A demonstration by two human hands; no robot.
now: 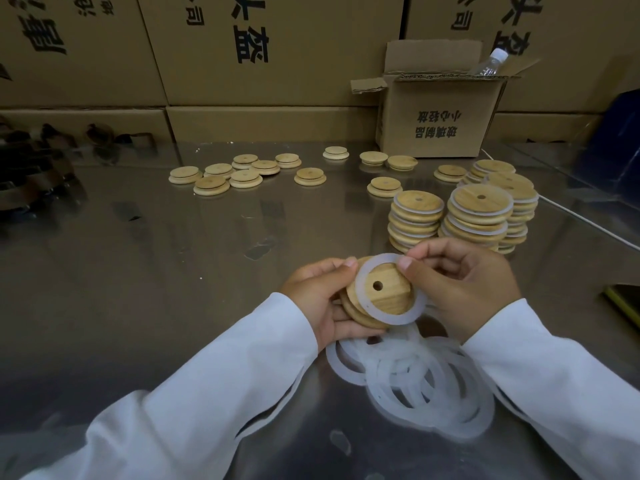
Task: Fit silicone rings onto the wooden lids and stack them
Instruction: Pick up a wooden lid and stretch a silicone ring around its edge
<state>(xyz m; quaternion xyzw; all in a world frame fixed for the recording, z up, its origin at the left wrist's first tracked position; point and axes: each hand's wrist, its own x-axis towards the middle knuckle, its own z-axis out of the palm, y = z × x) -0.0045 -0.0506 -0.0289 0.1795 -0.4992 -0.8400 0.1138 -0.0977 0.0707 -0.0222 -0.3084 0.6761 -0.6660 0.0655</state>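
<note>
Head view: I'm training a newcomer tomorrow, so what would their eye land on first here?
First the two hands at centre: the left hand grips a wooden lid while the right hand pinches a white silicone ring over it. Next come the stacks of ringed lids just beyond the right hand, and the heap of loose rings on the steel table below the hands. Farther back, left of centre, bare lids lie scattered.
</note>
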